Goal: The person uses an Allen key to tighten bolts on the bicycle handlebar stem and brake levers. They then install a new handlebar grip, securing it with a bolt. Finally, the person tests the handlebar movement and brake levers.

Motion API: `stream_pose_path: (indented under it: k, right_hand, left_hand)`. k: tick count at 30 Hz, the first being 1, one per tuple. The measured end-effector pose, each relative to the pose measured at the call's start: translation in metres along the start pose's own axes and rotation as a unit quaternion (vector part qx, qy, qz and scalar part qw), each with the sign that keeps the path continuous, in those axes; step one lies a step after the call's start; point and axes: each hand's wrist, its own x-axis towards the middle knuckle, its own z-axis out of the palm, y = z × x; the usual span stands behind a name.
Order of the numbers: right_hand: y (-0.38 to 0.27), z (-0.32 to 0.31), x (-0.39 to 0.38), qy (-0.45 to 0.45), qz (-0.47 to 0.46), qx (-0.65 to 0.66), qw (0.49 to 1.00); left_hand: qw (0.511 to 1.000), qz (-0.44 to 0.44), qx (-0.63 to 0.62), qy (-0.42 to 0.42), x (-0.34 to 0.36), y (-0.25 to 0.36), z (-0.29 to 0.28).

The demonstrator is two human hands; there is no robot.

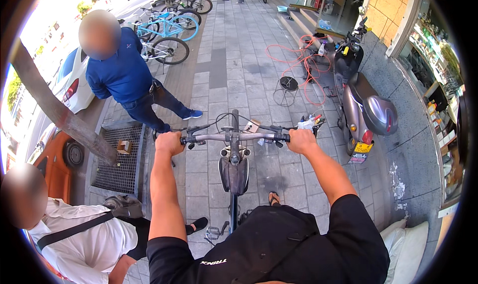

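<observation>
A bicycle's grey handlebar [214, 137] runs crosswise in front of me, with dark grips, levers and looping cables. My left hand [170, 143] is wrapped round its left grip. At the other end my right hand [301, 141] closes round the right grip. Behind the stem a dark bag [234, 173] sits on the top of the frame, and the blue-black top tube [233, 212] runs back toward me. A pedal [213, 232] shows at the left of the frame. The grips themselves are mostly hidden by my fingers.
A person in blue [117, 67] stands ahead left, another in white [89, 234] close at my left. A tree trunk [64, 109] leans over a grate. To the right are a parked scooter [356, 94], a round stool [288, 84] and an orange hose [308, 67]. Bicycles [172, 27] line the far left.
</observation>
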Motion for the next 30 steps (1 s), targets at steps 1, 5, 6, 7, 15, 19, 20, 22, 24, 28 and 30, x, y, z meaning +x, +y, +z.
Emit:
stream_pose_path:
  k: [1,5,6,7,15,19,20,22,24,28,30]
  right_hand:
    - [-0.002,-0.004,-0.001,-0.014,0.002,-0.001,1.000]
    - [-0.004,-0.013,0.000,-0.053,0.012,0.004,0.999]
    - [-0.006,-0.017,0.000,-0.063,0.015,0.004,0.998]
    - [-0.007,-0.018,-0.001,-0.072,0.021,0.004,0.997]
    - [-0.006,-0.019,0.000,-0.088,0.009,-0.003,0.996]
    - [-0.002,0.003,-0.005,0.003,0.003,0.006,1.000]
    - [0.002,0.013,-0.005,0.057,-0.013,0.005,0.998]
    - [0.005,0.028,-0.007,0.161,-0.044,0.006,0.986]
    - [0.008,0.033,-0.004,0.168,-0.035,0.000,0.985]
    - [0.010,0.037,-0.002,0.177,-0.047,-0.015,0.983]
    - [0.011,0.037,0.000,0.165,-0.043,-0.013,0.985]
  left_hand:
    - [1.000,-0.003,-0.001,0.002,-0.002,-0.001,0.001]
    - [1.000,0.005,0.001,0.015,-0.004,-0.001,0.002]
    - [1.000,0.008,0.002,0.017,-0.005,-0.001,0.003]
    - [1.000,0.012,0.004,0.020,-0.005,-0.001,0.002]
    - [1.000,0.016,0.004,0.026,-0.003,-0.003,0.003]
    - [0.999,0.021,0.009,0.028,-0.005,-0.003,0.002]
    - [0.997,0.040,-0.002,0.061,-0.005,-0.007,0.007]
    - [0.989,0.079,-0.025,0.124,-0.006,-0.013,0.016]
    - [0.989,0.069,-0.030,0.127,-0.003,-0.011,0.019]
    - [0.999,0.020,-0.012,0.045,-0.007,-0.002,-0.001]
    - [0.999,0.015,-0.002,0.044,-0.005,-0.001,0.001]
